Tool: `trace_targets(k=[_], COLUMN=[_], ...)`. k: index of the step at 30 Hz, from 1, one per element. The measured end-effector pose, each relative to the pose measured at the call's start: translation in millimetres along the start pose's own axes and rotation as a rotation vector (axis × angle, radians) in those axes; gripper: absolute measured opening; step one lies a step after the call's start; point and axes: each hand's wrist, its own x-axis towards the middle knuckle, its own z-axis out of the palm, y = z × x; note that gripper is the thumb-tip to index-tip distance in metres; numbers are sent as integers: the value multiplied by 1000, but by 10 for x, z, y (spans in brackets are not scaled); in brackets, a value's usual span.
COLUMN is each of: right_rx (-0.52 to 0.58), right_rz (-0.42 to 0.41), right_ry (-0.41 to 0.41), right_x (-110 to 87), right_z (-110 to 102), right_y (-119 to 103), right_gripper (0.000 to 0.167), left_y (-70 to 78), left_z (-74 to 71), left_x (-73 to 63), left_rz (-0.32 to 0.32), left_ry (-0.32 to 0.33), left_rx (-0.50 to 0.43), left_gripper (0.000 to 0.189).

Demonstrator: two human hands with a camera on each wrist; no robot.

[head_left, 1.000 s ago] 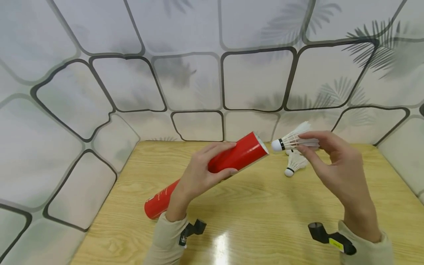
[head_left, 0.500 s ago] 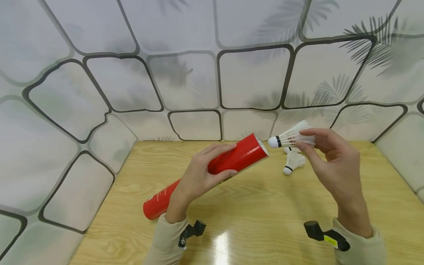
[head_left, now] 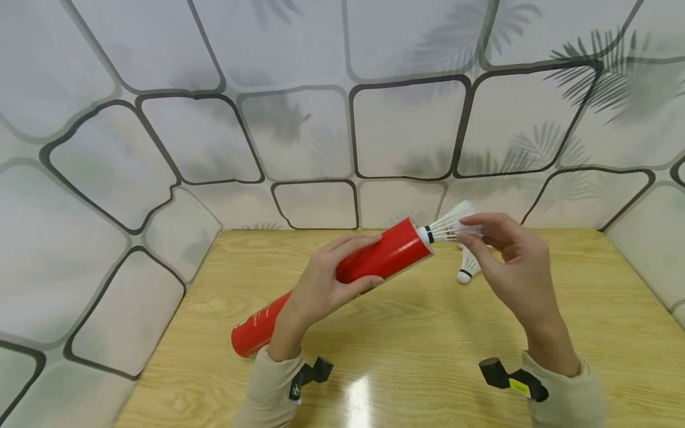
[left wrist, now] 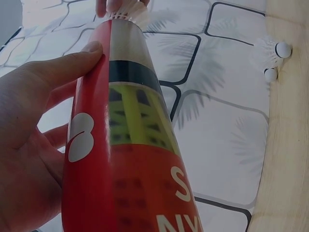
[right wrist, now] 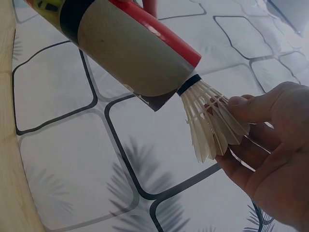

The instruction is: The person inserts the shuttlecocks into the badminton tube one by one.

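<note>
My left hand [head_left: 321,279] grips a red shuttlecock tube [head_left: 393,252], tilted with its mouth up to the right. Between thumb and fingers, my right hand [head_left: 514,267] pinches a white shuttlecock [head_left: 446,227] by its feathers. The cork of that shuttlecock is at the tube's mouth, partly inside it; in the right wrist view the dark band [right wrist: 189,84] shows right at the rim. Through the clear side of the tube in the left wrist view, a yellow-green printed band [left wrist: 140,113] is visible.
Behind the right hand, another shuttlecock [head_left: 467,266] lies on the wooden table [head_left: 407,345]; a further one beside it is mostly hidden. The left wrist view shows two corks [left wrist: 283,50] there. A patterned wall covering [head_left: 316,202] rises at the table's back edge.
My right hand has moved left with the shuttlecock, whose cork has gone from just outside the tube's mouth to partly inside it. The left hand and tube have hardly moved.
</note>
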Motion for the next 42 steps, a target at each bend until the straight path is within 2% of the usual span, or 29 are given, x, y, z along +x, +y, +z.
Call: trace_targets(k=[22, 27, 32, 42], right_rx=[-72, -74, -16, 75], right_rz=[8, 22, 45, 76], right_ry=[-194, -209, -222, -313], right_x=[-43, -52, -55, -47], right_z=[183, 177, 154, 118], right_y=[90, 80, 85, 117], right_gripper=[34, 31, 31, 30], left_y=[-9, 5, 14, 31], left_z=[60, 76, 85, 95], left_x=[-3, 4, 6, -1], left_rz=[1, 3, 10, 19], left_ry=[-32, -39, -38, -54], left_rx=[19, 15, 4, -7], left_gripper=[56, 57, 57, 56])
